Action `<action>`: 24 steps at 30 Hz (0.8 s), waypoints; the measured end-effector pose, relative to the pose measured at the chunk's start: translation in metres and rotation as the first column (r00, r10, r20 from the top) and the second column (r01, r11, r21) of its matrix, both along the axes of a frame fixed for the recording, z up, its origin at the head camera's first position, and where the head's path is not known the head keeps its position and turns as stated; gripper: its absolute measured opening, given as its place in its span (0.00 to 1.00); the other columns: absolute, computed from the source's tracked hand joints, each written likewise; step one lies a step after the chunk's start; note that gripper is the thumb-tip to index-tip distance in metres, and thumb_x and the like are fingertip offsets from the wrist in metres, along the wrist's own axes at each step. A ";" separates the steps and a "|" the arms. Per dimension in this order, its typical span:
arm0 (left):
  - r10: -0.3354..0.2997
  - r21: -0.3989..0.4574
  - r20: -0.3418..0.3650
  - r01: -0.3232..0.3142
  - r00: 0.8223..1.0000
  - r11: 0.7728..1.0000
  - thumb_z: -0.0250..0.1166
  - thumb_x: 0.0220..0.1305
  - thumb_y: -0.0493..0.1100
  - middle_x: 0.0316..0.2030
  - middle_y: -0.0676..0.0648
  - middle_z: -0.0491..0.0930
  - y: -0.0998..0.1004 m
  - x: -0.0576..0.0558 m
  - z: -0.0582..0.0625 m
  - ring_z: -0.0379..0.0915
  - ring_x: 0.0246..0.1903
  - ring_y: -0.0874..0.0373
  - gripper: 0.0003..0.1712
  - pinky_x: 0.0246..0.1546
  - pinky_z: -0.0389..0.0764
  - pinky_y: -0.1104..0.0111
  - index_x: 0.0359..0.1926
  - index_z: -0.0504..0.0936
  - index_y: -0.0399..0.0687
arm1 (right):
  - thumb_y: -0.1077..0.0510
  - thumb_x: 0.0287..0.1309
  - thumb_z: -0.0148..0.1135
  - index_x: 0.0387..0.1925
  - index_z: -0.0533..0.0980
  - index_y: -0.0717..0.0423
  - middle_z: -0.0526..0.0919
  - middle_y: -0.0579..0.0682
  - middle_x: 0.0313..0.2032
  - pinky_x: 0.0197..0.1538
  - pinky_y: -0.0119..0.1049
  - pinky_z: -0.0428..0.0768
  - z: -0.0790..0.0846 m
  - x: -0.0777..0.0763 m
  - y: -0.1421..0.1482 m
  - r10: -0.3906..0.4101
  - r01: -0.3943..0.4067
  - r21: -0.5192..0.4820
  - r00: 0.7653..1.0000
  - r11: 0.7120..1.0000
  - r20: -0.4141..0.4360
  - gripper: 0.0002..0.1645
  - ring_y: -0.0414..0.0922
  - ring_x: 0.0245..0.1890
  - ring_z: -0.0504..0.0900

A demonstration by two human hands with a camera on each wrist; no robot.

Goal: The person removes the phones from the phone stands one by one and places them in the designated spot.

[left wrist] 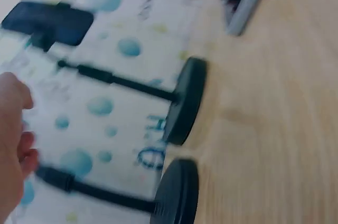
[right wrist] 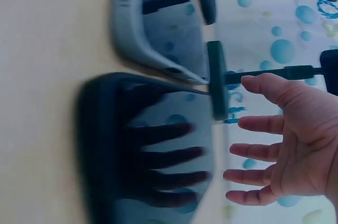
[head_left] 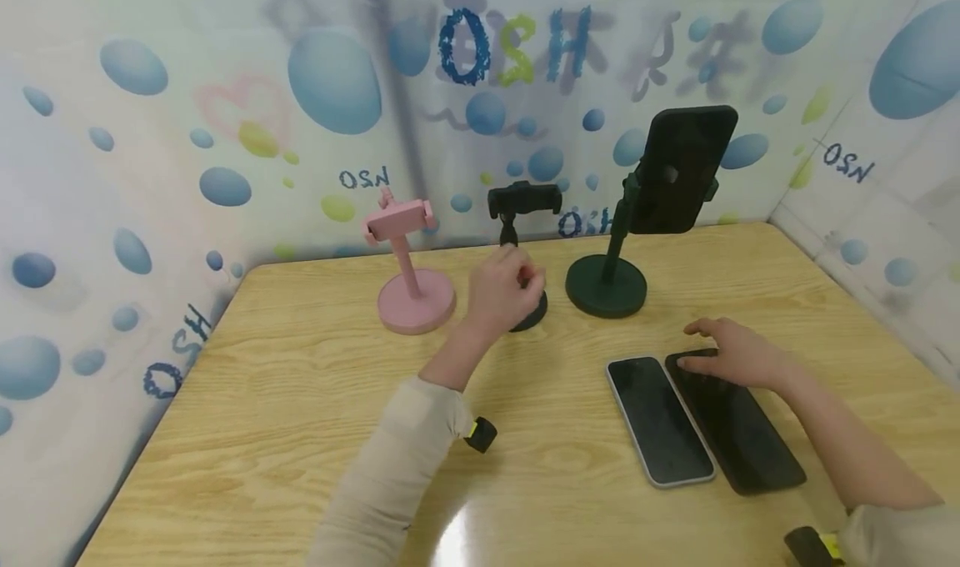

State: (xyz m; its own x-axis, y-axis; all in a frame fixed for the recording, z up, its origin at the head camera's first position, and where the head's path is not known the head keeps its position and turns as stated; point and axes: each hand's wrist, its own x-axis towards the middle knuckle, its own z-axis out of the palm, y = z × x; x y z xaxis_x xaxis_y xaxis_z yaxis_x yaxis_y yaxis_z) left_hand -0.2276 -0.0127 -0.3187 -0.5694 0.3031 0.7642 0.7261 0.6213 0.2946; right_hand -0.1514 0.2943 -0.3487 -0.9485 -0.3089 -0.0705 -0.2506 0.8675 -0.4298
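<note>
In the head view my left hand [head_left: 506,288] is in front of the pole of the black phone stand [head_left: 525,199], its fingers bent. The hand hides part of that pole, and whether it grips the pole cannot be made out. My left fingers [left wrist: 26,158] overlap the pole's upper end in the left wrist view. My right hand [head_left: 738,354] reaches over the far end of a black phone [head_left: 738,434], fingers spread and nothing held. The right wrist view shows this hand [right wrist: 296,139] mirrored in the phone's screen. A silver-edged phone [head_left: 660,421] lies beside it.
A pink phone stand [head_left: 416,300] is to the left of the black one. At the right, a dark green stand [head_left: 606,286] holds an upright phone [head_left: 682,171]. The wooden table [head_left: 262,400] meets a patterned curtain [head_left: 255,133] behind the stands.
</note>
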 end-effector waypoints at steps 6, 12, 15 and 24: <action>-0.101 -0.185 0.447 0.203 0.889 0.962 0.55 0.63 0.44 0.48 0.43 0.70 0.033 0.008 0.017 0.73 0.41 0.56 0.26 0.39 0.74 0.69 0.59 0.64 0.39 | 0.50 0.56 0.59 0.53 0.65 0.74 0.68 0.73 0.51 0.46 0.58 0.70 0.039 -0.012 -0.002 -0.057 0.053 -0.066 0.997 0.996 -0.059 0.34 0.70 0.47 0.69; -0.269 0.029 0.584 0.312 0.766 0.950 0.51 0.65 0.38 0.61 0.42 0.56 0.063 -0.004 0.044 0.62 0.56 0.54 0.40 0.47 0.70 0.71 0.69 0.36 0.41 | 0.48 0.62 0.51 0.60 0.57 0.71 0.61 0.70 0.58 0.50 0.59 0.67 0.081 -0.027 -0.005 -0.177 0.153 -0.212 0.980 0.965 -0.096 0.36 0.67 0.54 0.64; -0.324 0.159 0.619 0.290 0.715 0.944 0.50 0.65 0.37 0.62 0.44 0.55 0.076 -0.009 0.055 0.60 0.58 0.54 0.40 0.52 0.68 0.71 0.69 0.36 0.44 | 0.49 0.63 0.47 0.63 0.52 0.70 0.59 0.69 0.60 0.51 0.59 0.66 0.095 -0.036 -0.005 -0.230 0.189 -0.285 0.966 0.940 -0.116 0.36 0.66 0.57 0.62; -0.314 0.194 0.620 0.248 0.719 0.949 0.49 0.67 0.40 0.64 0.45 0.57 0.100 -0.017 0.064 0.61 0.60 0.55 0.35 0.55 0.65 0.72 0.69 0.43 0.45 | 0.53 0.65 0.45 0.66 0.49 0.63 0.63 0.70 0.57 0.47 0.59 0.69 0.111 -0.055 -0.010 -0.229 0.142 -0.341 0.945 0.929 -0.233 0.34 0.66 0.56 0.64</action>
State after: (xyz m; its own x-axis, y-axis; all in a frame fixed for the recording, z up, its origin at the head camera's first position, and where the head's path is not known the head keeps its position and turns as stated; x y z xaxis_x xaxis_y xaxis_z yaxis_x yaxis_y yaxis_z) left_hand -0.2449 0.0868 -0.2548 -0.8306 0.4774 0.2868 0.4846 0.3658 0.7945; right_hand -0.2068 0.2842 -0.2378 -0.9609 -0.0899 0.2620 -0.2406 0.7394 -0.6288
